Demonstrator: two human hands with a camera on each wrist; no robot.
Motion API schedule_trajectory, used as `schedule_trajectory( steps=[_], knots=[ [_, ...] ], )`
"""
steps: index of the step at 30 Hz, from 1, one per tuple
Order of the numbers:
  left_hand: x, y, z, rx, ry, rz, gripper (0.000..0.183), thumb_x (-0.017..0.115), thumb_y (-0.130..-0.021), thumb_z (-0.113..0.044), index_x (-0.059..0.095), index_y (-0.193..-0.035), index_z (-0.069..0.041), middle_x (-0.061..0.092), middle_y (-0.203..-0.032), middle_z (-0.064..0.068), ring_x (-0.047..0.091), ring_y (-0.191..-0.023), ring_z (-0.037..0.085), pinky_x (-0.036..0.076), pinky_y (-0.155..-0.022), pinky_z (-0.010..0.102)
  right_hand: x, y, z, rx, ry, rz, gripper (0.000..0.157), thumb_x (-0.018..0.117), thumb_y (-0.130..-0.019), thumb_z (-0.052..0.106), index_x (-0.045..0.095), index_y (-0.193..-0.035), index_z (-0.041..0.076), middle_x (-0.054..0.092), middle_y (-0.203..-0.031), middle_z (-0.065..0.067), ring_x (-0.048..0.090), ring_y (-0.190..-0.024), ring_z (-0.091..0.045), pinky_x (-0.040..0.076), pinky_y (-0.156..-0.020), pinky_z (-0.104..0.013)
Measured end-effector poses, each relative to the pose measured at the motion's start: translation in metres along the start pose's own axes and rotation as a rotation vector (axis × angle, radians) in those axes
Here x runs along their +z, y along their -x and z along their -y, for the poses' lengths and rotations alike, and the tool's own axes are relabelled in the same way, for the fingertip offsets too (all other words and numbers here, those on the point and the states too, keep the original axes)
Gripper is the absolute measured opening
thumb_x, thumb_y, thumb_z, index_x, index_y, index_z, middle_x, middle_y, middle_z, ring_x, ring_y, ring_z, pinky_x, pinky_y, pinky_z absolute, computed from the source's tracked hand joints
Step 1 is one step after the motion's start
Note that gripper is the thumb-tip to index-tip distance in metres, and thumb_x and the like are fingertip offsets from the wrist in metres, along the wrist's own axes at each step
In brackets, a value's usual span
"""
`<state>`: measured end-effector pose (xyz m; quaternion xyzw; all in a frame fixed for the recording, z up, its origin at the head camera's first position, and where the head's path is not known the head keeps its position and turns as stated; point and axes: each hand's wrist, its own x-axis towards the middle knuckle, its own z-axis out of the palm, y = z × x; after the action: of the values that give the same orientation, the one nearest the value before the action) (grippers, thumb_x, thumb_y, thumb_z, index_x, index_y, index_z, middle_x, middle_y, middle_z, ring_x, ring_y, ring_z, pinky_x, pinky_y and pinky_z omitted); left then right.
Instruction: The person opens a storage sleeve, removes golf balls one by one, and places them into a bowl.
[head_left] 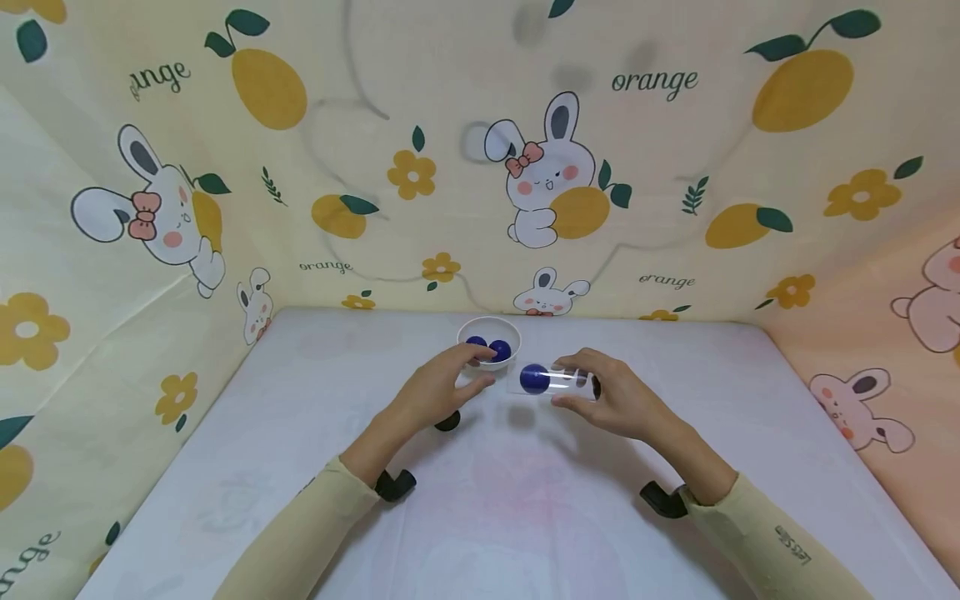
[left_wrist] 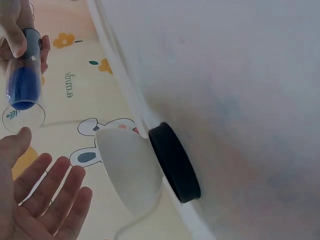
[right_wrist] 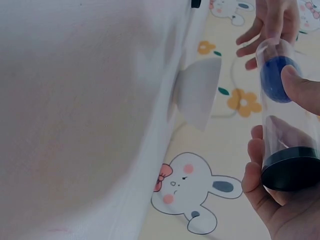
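Note:
My right hand [head_left: 611, 396] grips a clear plastic tube [head_left: 558, 383], held sideways above the table with its open end toward the left. Inside it a blue ball [head_left: 535, 379] sits near that open end. A black cap [right_wrist: 291, 168] closes the other end, by my right palm. Two blue balls [head_left: 499, 350] lie in a small white bowl [head_left: 489, 321]. My left hand [head_left: 431, 390] hovers in front of the bowl with fingers spread, and nothing is in its grasp in the left wrist view. Below it a black lid [left_wrist: 175, 162] rests on the table.
The white-covered table [head_left: 495, 517] ends at a printed cloth backdrop [head_left: 450, 208] just behind the bowl. More printed cloth rises along the left and right sides. Black wrist mounts [head_left: 663, 500] stick out at both cuffs.

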<state>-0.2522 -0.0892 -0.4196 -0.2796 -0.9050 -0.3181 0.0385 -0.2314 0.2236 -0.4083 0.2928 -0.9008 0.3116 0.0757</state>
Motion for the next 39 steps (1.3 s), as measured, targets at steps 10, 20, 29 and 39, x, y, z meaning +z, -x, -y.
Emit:
schedule_trajectory(
  steps=[10, 20, 29, 39],
  knots=[
    [0.0017, 0.001, -0.0006, 0.058, 0.239, 0.053, 0.045, 0.073, -0.105, -0.028, 0.061, -0.146, -0.013, 0.067, -0.143, 0.005, 0.067, -0.128, 0.033, 0.055, -0.111, 0.046, 0.0017, -0.0026, 0.0002, -0.011, -0.001, 0.004, 0.049, 0.09, -0.09, 0.029, 0.072, -0.133, 0.012, 0.072, -0.111, -0.004, 0.062, -0.096, -0.022, 0.058, -0.081, -0.048],
    [0.0031, -0.0004, -0.0016, 0.066, 0.254, 0.074, 0.046, 0.075, -0.104, -0.026, 0.061, -0.145, -0.012, 0.071, -0.137, 0.008, 0.068, -0.125, 0.03, 0.055, -0.111, 0.043, 0.003, -0.0037, 0.0013, -0.012, 0.004, 0.01, 0.049, 0.09, -0.091, 0.03, 0.072, -0.133, 0.012, 0.073, -0.113, -0.003, 0.063, -0.095, -0.019, 0.059, -0.082, -0.049],
    [0.0056, -0.0002, -0.0011, 0.069, 0.237, 0.079, 0.047, 0.075, -0.104, -0.026, 0.06, -0.146, -0.01, 0.072, -0.134, 0.008, 0.069, -0.122, 0.026, 0.055, -0.11, 0.042, 0.0032, -0.0041, 0.0015, 0.004, 0.003, 0.019, 0.05, 0.089, -0.091, 0.032, 0.072, -0.134, 0.011, 0.072, -0.113, -0.001, 0.066, -0.096, -0.024, 0.059, -0.083, -0.049],
    [0.0061, -0.0005, -0.0004, 0.074, 0.241, 0.074, 0.046, 0.076, -0.103, -0.024, 0.061, -0.145, -0.011, 0.073, -0.132, 0.005, 0.07, -0.12, 0.022, 0.056, -0.108, 0.041, 0.0036, -0.0038, 0.001, 0.003, 0.003, 0.024, 0.05, 0.089, -0.092, 0.03, 0.071, -0.134, 0.011, 0.071, -0.113, -0.002, 0.066, -0.096, -0.028, 0.059, -0.081, -0.048]
  ],
)
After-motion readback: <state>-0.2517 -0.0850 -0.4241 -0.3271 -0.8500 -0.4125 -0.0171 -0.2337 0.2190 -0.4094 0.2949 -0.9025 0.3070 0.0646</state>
